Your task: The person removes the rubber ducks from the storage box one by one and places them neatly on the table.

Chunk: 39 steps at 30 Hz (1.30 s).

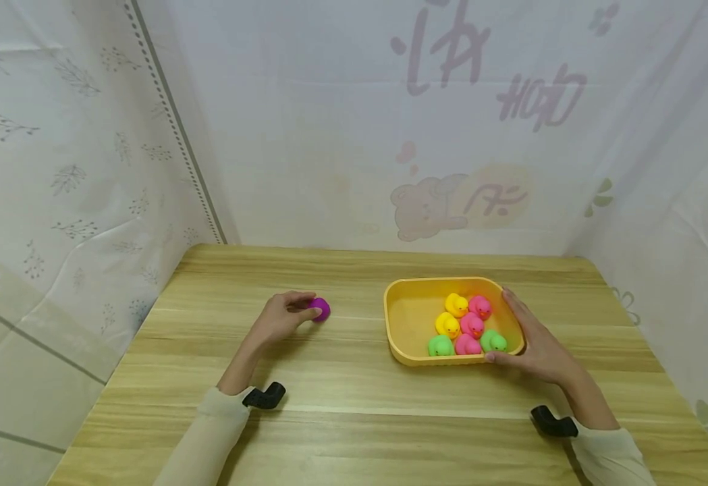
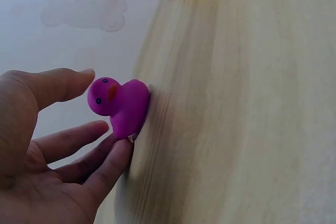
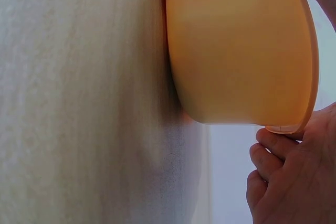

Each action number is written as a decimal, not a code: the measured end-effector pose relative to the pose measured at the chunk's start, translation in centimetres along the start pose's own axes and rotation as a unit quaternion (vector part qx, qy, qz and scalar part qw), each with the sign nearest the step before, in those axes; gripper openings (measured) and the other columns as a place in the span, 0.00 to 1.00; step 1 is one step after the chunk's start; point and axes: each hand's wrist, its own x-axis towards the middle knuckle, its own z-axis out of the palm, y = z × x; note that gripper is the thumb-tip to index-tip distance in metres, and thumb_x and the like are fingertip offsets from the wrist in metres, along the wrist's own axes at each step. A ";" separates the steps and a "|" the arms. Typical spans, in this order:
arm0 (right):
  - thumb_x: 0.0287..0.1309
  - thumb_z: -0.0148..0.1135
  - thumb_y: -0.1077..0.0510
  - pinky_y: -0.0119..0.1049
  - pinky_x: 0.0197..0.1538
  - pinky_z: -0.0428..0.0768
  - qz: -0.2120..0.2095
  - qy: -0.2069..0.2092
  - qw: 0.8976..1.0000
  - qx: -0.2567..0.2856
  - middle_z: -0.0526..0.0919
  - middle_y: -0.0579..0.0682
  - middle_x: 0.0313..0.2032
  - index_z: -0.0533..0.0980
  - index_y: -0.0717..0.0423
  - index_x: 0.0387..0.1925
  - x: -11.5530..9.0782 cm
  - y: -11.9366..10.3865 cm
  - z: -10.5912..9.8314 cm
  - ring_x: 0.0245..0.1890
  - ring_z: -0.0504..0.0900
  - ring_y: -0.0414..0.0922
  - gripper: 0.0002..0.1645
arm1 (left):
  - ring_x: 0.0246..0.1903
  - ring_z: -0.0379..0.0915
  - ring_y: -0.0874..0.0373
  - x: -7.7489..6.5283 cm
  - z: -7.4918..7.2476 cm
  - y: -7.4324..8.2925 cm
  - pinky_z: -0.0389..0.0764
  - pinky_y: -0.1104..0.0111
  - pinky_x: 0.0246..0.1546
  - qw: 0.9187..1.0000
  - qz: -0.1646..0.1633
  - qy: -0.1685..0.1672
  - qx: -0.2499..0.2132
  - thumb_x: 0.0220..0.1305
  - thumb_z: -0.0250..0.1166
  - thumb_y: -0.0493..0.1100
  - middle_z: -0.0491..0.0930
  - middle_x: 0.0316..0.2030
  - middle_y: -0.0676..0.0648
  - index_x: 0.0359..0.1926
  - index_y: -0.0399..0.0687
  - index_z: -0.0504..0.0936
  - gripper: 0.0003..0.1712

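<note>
Clock as seen from the head, 12 at the far wall. Purple duck (image 1: 322,310) on table (image 1: 354,432), left of middle, outside tub (image 1: 405,324), which sits at its 3 o'clock, well apart. Left hand (image 1: 281,317) comes in from the duck's 8 o'clock: thumb on the near side, fingers on the far side, narrow gap with the duck in it. Left wrist view: duck upright, thumb by its head, fingertips by its body and base. How hard they squeeze, can't tell; whether the base is off the wood, can't tell.

Right hand (image 1: 538,345) holds tub's right end, thumb over the near rim around 5 o'clock, fingers round the end toward 2. Tub flat on table. Inside, yellow ducks (image 1: 456,305), pink ducks (image 1: 472,325) and green ducks (image 1: 441,346) crowd from 1 round to 6; bare floor toward 9.

To do the grip well, I'd say: pinch low on the body, not the round head, which could let it slip or tip. Looks like soft rubber, so light, even pressure should do. Thumb straight opposite the fingers. Right hand: steady only, no lifting or pulling on that rim, or the ducks may slide.
</note>
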 end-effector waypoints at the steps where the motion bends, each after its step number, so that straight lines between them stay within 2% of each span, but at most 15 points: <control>1: 0.49 0.81 0.45 0.78 0.69 0.54 -0.001 0.000 1.000 0.000 0.41 0.59 0.83 0.37 0.50 0.83 0.0 0.0 0.0 0.79 0.46 0.71 0.76 | 0.59 0.79 0.44 0.0 -0.1 0.0 0.81 0.55 0.59 1.000 0.002 0.001 0.000 0.69 0.69 0.49 0.80 0.62 0.39 0.66 0.40 0.78 0.29; 8: 0.49 0.81 0.45 0.78 0.69 0.54 -0.002 0.000 1.000 -0.004 0.40 0.59 0.83 0.37 0.49 0.83 0.1 0.0 0.0 0.79 0.46 0.71 0.76 | 0.61 0.78 0.42 0.0 -0.8 0.4 0.79 0.51 0.63 0.999 0.030 0.023 -0.007 0.71 0.66 0.49 0.80 0.61 0.36 0.70 0.39 0.74 0.32; 14: 0.49 0.81 0.44 0.78 0.69 0.54 -0.002 0.001 1.000 -0.006 0.40 0.58 0.83 0.37 0.49 0.83 0.2 -0.2 -0.1 0.79 0.47 0.71 0.76 | 0.65 0.73 0.42 -0.1 -1.2 1.6 0.76 0.51 0.67 0.998 0.048 0.034 -0.040 0.71 0.67 0.48 0.76 0.65 0.35 0.72 0.41 0.71 0.33; 18: 0.48 0.81 0.45 0.78 0.69 0.55 -0.008 0.003 1.000 -0.003 0.40 0.59 0.83 0.37 0.50 0.83 0.1 -0.1 -0.1 0.78 0.47 0.71 0.76 | 0.68 0.70 0.43 -0.2 -0.9 2.7 0.75 0.51 0.68 0.996 0.057 0.031 -0.057 0.70 0.68 0.50 0.75 0.67 0.37 0.73 0.46 0.70 0.35; 23: 0.48 0.81 0.46 0.78 0.69 0.55 -0.008 0.004 1.000 -0.002 0.40 0.60 0.83 0.37 0.51 0.83 0.1 -0.1 -0.1 0.78 0.47 0.72 0.76 | 0.70 0.68 0.43 -0.3 -0.2 4.1 0.75 0.52 0.68 0.994 0.074 0.021 -0.075 0.68 0.70 0.52 0.74 0.68 0.40 0.74 0.48 0.70 0.38; 29: 0.48 0.82 0.47 0.79 0.68 0.55 -0.008 0.002 1.000 0.002 0.40 0.60 0.82 0.37 0.51 0.83 0.0 -0.1 -0.1 0.78 0.47 0.73 0.76 | 0.71 0.67 0.41 -0.2 1.0 5.2 0.74 0.52 0.69 0.992 0.090 -0.006 -0.088 0.68 0.69 0.53 0.71 0.71 0.39 0.76 0.51 0.67 0.39; 34: 0.47 0.82 0.47 0.79 0.68 0.55 -0.011 0.004 1.000 0.000 0.40 0.60 0.82 0.38 0.52 0.83 -0.1 0.0 -0.1 0.78 0.47 0.73 0.76 | 0.70 0.69 0.40 0.0 2.2 6.0 0.75 0.52 0.68 0.989 0.103 -0.015 -0.104 0.68 0.70 0.51 0.72 0.70 0.40 0.75 0.53 0.69 0.37; 39: 0.48 0.82 0.47 0.79 0.68 0.55 -0.012 0.004 1.000 0.002 0.40 0.60 0.83 0.37 0.51 0.83 -0.1 0.0 0.0 0.78 0.47 0.73 0.77 | 0.71 0.67 0.44 0.3 3.5 6.8 0.75 0.55 0.69 0.985 0.127 -0.027 -0.118 0.68 0.71 0.48 0.72 0.70 0.42 0.75 0.55 0.69 0.37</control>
